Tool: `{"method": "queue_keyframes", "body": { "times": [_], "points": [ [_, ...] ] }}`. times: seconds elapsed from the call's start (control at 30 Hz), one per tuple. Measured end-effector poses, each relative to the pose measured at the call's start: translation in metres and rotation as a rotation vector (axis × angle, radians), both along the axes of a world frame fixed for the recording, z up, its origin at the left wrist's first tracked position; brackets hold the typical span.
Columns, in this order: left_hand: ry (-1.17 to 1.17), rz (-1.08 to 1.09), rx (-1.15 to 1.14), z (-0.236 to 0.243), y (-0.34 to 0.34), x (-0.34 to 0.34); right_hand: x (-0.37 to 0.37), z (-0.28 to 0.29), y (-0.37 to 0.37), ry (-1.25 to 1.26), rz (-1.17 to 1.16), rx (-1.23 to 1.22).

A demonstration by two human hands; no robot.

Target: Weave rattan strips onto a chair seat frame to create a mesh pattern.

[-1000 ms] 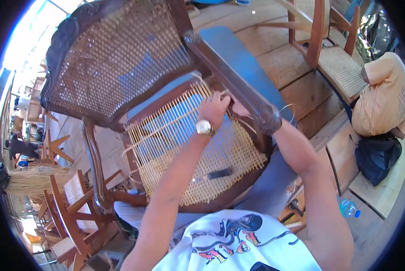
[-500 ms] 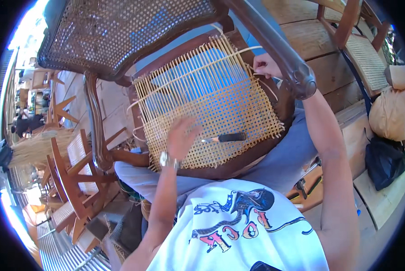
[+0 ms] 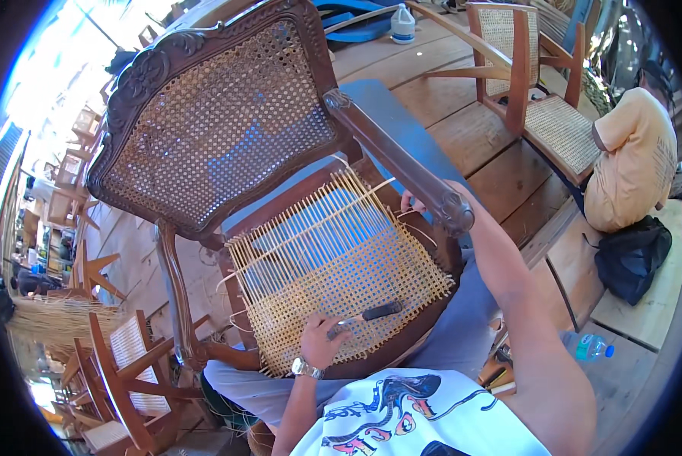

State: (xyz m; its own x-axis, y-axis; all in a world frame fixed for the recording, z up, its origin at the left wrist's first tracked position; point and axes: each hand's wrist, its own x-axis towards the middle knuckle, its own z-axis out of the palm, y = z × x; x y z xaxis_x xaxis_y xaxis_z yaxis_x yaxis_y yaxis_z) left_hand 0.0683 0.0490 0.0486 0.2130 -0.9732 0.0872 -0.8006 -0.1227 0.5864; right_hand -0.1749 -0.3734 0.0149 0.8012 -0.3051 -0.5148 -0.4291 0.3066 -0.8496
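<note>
On my lap sits a carved dark wooden armchair, its seat (image 3: 348,277) partly woven with pale cane. The front part is a close mesh; toward the back, mostly lengthwise strands run over an open gap, crossed by a few others. My left hand (image 3: 324,340), with a watch at the wrist, lies low on the mesh, fingers closed at the metal end of a slim black-handled tool (image 3: 382,310). Beyond the right armrest (image 3: 401,159), my right hand (image 3: 412,202) pinches a cane strand (image 3: 415,213) at the seat's side rail. The armrest and forearm partly hide it.
The caned chair back (image 3: 227,129) rises at the far left. Another caned chair (image 3: 542,114) and a person in a tan shirt (image 3: 633,159) are at the right, near a black bag (image 3: 633,260) and a water bottle (image 3: 593,347). Wooden chair frames (image 3: 128,372) stand at left.
My left hand has come down onto the mesh at the tool's metal end. My right hand stays by the side rail. The view has shifted, showing more of the chair back and the person.
</note>
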Motion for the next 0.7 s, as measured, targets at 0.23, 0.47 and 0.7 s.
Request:
{"method": "queue_keyframes", "body": {
  "times": [0.23, 0.47, 0.7],
  "points": [
    [0.182, 0.125, 0.073, 0.005, -0.021, -0.012, 0.026, 0.003, 0.003, -0.023, 0.038, -0.348],
    [1.248, 0.494, -0.301, 0.03, -0.111, -0.04, 0.031, -0.005, 0.01, -0.068, 0.025, -0.668],
    [1.399, 0.429, 0.234, -0.002, -0.205, -0.035, 0.014, 0.021, 0.034, -0.271, -0.202, -0.486]
  ]
}}
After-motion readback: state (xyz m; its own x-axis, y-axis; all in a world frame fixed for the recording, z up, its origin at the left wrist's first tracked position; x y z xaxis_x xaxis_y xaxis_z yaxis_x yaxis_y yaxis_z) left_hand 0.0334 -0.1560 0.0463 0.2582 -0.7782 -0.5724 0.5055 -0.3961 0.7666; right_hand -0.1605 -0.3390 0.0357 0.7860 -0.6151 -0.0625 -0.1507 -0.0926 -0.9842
